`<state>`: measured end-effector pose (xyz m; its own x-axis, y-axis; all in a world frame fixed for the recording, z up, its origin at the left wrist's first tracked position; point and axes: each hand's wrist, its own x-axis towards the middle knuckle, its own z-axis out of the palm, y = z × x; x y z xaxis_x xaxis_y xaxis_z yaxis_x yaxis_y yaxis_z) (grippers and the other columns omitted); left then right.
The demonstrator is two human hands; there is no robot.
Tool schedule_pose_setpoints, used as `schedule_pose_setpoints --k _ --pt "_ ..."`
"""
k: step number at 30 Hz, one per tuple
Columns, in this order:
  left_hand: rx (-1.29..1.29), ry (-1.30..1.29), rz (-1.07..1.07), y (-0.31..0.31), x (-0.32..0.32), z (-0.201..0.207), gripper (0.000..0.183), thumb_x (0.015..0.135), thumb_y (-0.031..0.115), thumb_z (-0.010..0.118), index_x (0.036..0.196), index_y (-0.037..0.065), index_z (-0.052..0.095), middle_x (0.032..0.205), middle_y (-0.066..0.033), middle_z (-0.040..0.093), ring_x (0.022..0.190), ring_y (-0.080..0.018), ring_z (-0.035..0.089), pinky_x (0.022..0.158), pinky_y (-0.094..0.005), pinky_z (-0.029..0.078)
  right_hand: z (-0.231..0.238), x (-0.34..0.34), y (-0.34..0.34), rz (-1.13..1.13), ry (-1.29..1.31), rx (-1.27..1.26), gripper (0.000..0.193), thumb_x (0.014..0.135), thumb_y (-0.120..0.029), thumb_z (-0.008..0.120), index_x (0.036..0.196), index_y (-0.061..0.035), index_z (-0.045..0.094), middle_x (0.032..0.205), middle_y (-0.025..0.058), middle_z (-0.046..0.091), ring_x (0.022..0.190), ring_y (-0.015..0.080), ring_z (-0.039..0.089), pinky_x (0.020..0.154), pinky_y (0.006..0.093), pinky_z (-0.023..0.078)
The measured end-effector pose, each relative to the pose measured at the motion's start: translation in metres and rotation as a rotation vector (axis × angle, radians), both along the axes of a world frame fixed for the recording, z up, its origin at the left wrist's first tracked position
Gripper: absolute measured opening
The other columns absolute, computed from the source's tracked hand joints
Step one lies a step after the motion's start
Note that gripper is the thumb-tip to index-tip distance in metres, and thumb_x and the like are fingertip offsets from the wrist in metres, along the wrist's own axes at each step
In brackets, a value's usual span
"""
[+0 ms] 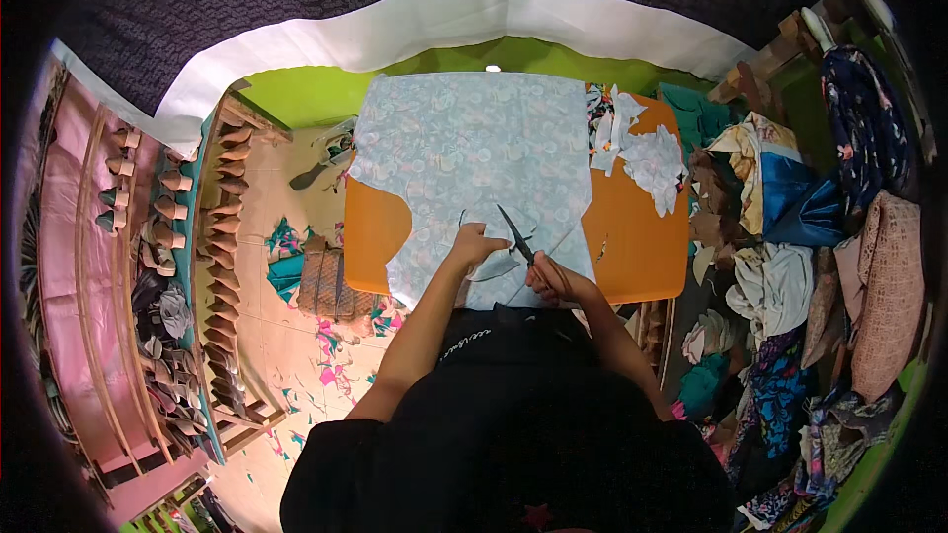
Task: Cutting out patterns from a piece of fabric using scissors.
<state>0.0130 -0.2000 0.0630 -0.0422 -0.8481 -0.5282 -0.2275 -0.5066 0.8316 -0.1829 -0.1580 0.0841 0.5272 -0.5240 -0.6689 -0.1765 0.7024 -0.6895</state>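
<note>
A large pale blue-grey fabric with a faint floral print (pixel 474 138) lies spread over the orange table (pixel 637 247). My right hand (pixel 551 279) is closed round the handles of dark scissors (pixel 515 234), whose blades point away from me and a little left, over the fabric. Just left of the blades, my left hand (pixel 479 245) pinches the fabric near its close edge. A cut or fold line shows in the cloth around both hands. The fingertips of my left hand are small and partly hidden.
Fabric scraps (pixel 652 163) lie on the table's right side. Piles of cloth (pixel 775 281) hang and heap along the right. At left stand wooden racks with rows of brown shoe lasts (pixel 223 266). Coloured offcuts (pixel 336 360) litter the floor beside a brown woven bundle (pixel 326 281).
</note>
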Motion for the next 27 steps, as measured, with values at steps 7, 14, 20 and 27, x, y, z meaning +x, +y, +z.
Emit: schedule_pose_setpoints --k 7,14,20,27 --pt "0.020 -0.016 -0.032 -0.001 0.007 -0.010 0.043 0.050 0.021 0.076 0.046 0.007 0.035 0.050 0.0035 0.031 0.046 -0.0073 0.029 0.038 -0.0277 0.023 0.014 0.002 0.001 0.071 0.040 -0.011 0.056 0.079 -0.062 0.022 0.071 -0.0097 0.039 0.050 -0.0047 0.029 0.039 0.0063 0.026 0.036 0.0212 0.024" --pt "-0.003 -0.032 -0.057 0.002 0.000 -0.014 0.040 0.052 0.022 0.075 0.046 0.003 0.040 0.049 0.0006 0.034 0.047 -0.0091 0.032 0.040 -0.0291 0.028 0.014 0.013 0.000 -0.057 0.009 0.166 0.054 0.079 -0.063 0.019 0.066 -0.0133 0.036 0.049 -0.0059 0.028 0.037 0.0052 0.023 0.036 0.0212 0.022" --pt "0.009 -0.021 -0.039 0.004 0.004 -0.034 0.032 0.052 0.021 0.075 0.054 -0.001 0.051 0.054 -0.0018 0.045 0.051 -0.0107 0.041 0.046 -0.0275 0.035 0.013 0.012 0.001 -0.026 0.024 0.077 0.052 0.080 -0.062 0.021 0.066 -0.0143 0.034 0.048 -0.0064 0.026 0.036 0.0051 0.021 0.035 0.0200 0.020" --pt "0.078 0.136 -0.105 0.006 0.003 -0.001 0.020 0.057 0.013 0.071 0.065 -0.001 0.060 0.060 -0.0026 0.056 0.053 -0.0104 0.047 0.049 -0.0263 0.038 0.010 0.008 -0.002 -0.018 0.073 0.176 0.051 0.080 -0.062 0.023 0.066 -0.0145 0.035 0.047 -0.0066 0.025 0.036 0.0052 0.020 0.033 0.0204 0.018"
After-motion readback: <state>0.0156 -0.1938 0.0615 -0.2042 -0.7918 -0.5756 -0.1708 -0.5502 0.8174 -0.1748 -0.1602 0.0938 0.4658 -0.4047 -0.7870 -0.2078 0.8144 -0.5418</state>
